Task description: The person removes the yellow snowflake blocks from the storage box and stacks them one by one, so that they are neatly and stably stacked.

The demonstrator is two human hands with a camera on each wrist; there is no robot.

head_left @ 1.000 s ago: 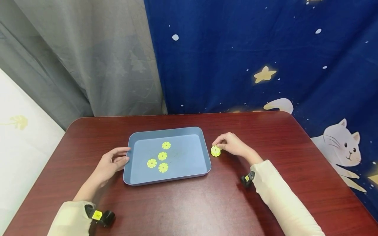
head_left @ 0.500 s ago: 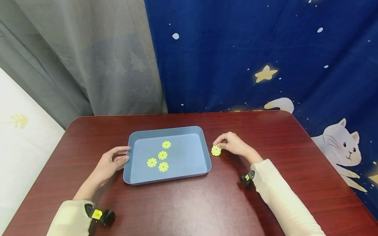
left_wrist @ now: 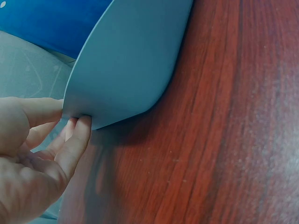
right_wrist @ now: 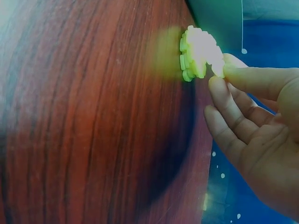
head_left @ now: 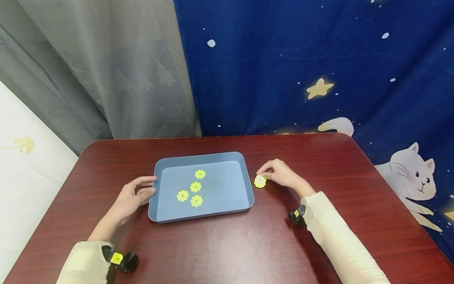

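A blue-grey tray (head_left: 227,201) lies on the table, with several flat yellow notched discs (head_left: 195,187) on its floor. My left hand (head_left: 129,199) touches the tray's left side, with relaxed fingers; in the left wrist view the fingertips (left_wrist: 84,122) meet the outer wall by the rim. Just beyond the tray's right side, my right hand (head_left: 279,172) pinches a stack of yellow notched discs (head_left: 260,181) between thumb and fingers. Seen from the right wrist, the stack (right_wrist: 196,53) is thick and layered, its face washed out by glare, close over the wood.
The dark red-brown table (head_left: 227,252) has rounded far corners. Behind it hang a grey curtain (head_left: 142,79) and a blue curtain (head_left: 255,71) with stars and a cat. Black wrist cameras (head_left: 129,262) are strapped over both cream sleeves.
Both hands, the tray and its discs stay almost in place. The view shifts very slightly, and the pinched stack keeps its spot to the right of the tray.
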